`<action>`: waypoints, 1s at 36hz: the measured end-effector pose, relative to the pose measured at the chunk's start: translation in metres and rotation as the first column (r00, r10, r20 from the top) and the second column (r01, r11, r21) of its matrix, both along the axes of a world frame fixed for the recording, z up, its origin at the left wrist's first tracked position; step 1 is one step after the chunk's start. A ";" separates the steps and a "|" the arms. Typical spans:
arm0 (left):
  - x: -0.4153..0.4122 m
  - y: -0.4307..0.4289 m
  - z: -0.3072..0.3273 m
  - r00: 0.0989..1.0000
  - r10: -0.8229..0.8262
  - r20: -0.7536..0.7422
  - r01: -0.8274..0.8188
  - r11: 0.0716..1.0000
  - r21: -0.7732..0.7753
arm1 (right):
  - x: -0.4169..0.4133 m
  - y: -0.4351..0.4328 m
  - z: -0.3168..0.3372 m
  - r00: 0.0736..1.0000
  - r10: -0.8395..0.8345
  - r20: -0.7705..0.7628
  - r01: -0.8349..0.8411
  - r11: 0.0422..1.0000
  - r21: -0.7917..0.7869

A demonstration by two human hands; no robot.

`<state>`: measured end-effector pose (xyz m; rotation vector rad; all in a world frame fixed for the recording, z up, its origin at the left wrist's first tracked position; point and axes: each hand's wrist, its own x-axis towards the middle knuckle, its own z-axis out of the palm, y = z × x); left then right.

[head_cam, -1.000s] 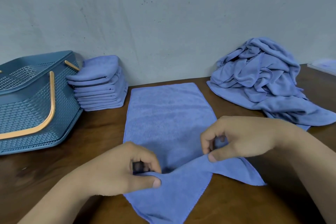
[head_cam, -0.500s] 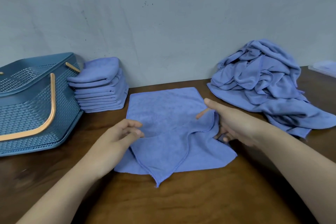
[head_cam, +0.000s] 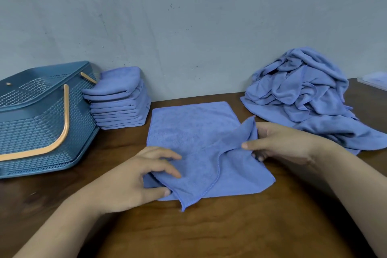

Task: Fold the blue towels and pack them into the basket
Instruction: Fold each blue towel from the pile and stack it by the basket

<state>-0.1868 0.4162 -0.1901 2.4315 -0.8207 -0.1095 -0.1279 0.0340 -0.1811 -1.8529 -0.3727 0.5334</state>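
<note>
**Dark wooden table, one blue towel mid-fold between two hands**

Brown wood-grain table [head_cam: 209,234] fills the near ground. On it, at the centre, lies the soft blue microfibre towel [head_cam: 188,130]. Its long axis runs from the person toward the wall; the far half lies flat and square-cornered. The near half is doubled over and rumpled, with one stitched corner pointing back at the person.

The left hand [head_cam: 134,180] pinches the towel's near left edge, fingers spread on top of the cloth and thumb pressed in at the hem. The right hand [head_cam: 282,142] grips the right edge, thumb over a raised flap and fingers curled beneath it. That flap's corner sticks upward.

Farther back on the left sits a neat stack of folded blue towels [head_cam: 119,100], close to the wall. Just beside it stands a teal perforated plastic basket [head_cam: 37,128] with a curved orange handle [head_cam: 63,123] lying against its side; whether the two touch is unclear. Far right, well apart from both, a loose crumpled heap of blue towels [head_cam: 303,94] spills toward the right forearm. Behind everything rises a scuffed pale grey wall [head_cam: 188,27].
</note>
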 end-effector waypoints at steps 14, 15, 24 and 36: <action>0.031 -0.014 -0.016 0.672 0.529 -0.518 -0.740 0.502 -0.448 | 0.013 0.023 -0.016 0.911 -0.406 -0.069 0.405 0.914 -0.030; 0.030 -0.014 -0.017 0.670 0.526 -0.524 -0.740 0.532 -0.411 | 0.013 0.022 -0.017 0.918 -0.393 -0.054 0.391 0.919 -0.046; 0.020 0.001 -0.006 0.715 0.312 -0.625 -0.610 0.716 -0.341 | 0.002 0.004 0.001 0.999 -0.032 -0.029 0.021 0.947 -0.322; 0.019 0.005 0.000 0.730 0.248 -0.637 -0.580 0.718 -0.385 | 0.005 0.006 -0.006 0.971 -0.221 0.087 0.235 0.947 -0.219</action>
